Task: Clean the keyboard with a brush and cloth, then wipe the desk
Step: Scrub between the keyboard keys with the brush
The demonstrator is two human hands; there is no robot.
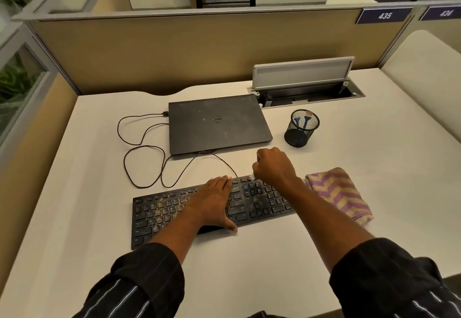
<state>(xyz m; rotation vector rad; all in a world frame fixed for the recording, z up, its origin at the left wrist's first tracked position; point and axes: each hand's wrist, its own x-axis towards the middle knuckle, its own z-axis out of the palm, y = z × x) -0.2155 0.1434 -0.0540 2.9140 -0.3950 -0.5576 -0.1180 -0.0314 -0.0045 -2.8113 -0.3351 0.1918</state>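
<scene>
A black keyboard (164, 214) lies on the white desk (249, 255), its keys speckled with yellowish crumbs, thickest on the left half. My left hand (215, 199) lies flat across the keyboard's middle, fingers straight, thumb at the front edge. My right hand (273, 166) is curled in a fist over the keyboard's far right edge, gripping a small brush (252, 176) whose pale bristle tip touches the keys; most of the brush is hidden in the fist. A purple and yellow striped cloth (340, 194) lies crumpled just right of the keyboard.
A closed dark laptop (217, 123) sits behind the keyboard, with a black cable (139, 148) looping to its left. A black mesh pen cup (300, 128) stands at the right. An open cable tray (306, 85) sits at the desk's back edge below the partition.
</scene>
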